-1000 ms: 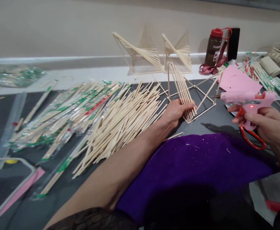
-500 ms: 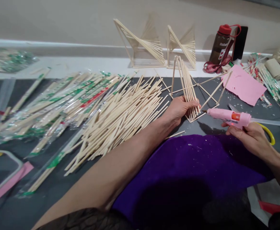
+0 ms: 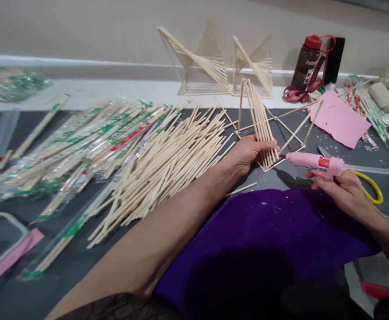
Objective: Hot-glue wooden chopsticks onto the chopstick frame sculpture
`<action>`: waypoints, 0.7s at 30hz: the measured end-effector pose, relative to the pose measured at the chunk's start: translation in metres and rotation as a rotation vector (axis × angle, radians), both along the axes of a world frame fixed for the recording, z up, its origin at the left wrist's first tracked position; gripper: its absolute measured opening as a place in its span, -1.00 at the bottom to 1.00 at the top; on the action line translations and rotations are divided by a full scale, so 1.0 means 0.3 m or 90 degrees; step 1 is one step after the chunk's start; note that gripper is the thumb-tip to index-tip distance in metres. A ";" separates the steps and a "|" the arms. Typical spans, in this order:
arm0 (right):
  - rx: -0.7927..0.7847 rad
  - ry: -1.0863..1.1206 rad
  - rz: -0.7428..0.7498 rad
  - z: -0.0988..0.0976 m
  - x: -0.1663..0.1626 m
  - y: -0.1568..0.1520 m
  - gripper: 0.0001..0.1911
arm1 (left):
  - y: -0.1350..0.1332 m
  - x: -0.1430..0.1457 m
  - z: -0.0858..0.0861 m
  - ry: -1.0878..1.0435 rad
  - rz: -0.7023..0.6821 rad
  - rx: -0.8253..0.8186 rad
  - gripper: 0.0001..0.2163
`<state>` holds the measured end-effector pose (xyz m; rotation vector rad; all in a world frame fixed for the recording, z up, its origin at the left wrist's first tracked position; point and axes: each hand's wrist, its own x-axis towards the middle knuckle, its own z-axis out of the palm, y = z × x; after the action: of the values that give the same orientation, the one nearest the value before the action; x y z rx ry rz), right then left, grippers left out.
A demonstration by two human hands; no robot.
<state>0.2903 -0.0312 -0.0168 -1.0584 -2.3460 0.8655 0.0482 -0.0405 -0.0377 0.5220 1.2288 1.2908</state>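
My left hand (image 3: pixel 248 152) grips the lower edge of a chopstick frame (image 3: pixel 260 120), thumb across its slanted row of sticks, holding it on the dark table (image 3: pixel 291 175). My right hand (image 3: pixel 343 191) is closed around a pink glue gun (image 3: pixel 314 161) whose nozzle points left and sits right at the frame's near corner. A clear glue stick (image 3: pixel 377 171) juts from the gun's back. A large heap of bare chopsticks (image 3: pixel 168 164) lies just left of my left hand.
Wrapped chopsticks (image 3: pixel 81 142) spread at left. Two finished stick models (image 3: pixel 201 62) stand on the white ledge, beside a brown bottle with a red cap (image 3: pixel 306 60). Pink paper (image 3: pixel 339 119) and yellow-handled scissors (image 3: pixel 372 189) lie at right. Purple cloth (image 3: pixel 274 240) covers my lap.
My right hand brought the glue gun down and left until its nozzle reached the frame's near corner. My left hand stayed on the frame. The view tilted slightly.
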 end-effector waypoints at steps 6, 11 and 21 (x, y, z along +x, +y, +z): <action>-0.010 0.008 -0.031 -0.022 0.006 0.003 -0.70 | 0.006 -0.018 -0.004 -0.001 -0.033 -0.005 -0.94; -0.028 0.013 -0.057 -0.033 0.006 0.006 -0.67 | 0.004 -0.024 -0.001 0.010 -0.047 -0.002 -0.95; -0.045 0.030 -0.044 -0.040 -0.003 0.008 -0.67 | 0.003 -0.029 -0.008 0.005 -0.059 0.009 -0.91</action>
<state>0.2893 -0.0289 -0.0286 -1.1280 -2.2416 0.9441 0.0394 -0.0396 -0.0402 0.5894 1.1892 1.2205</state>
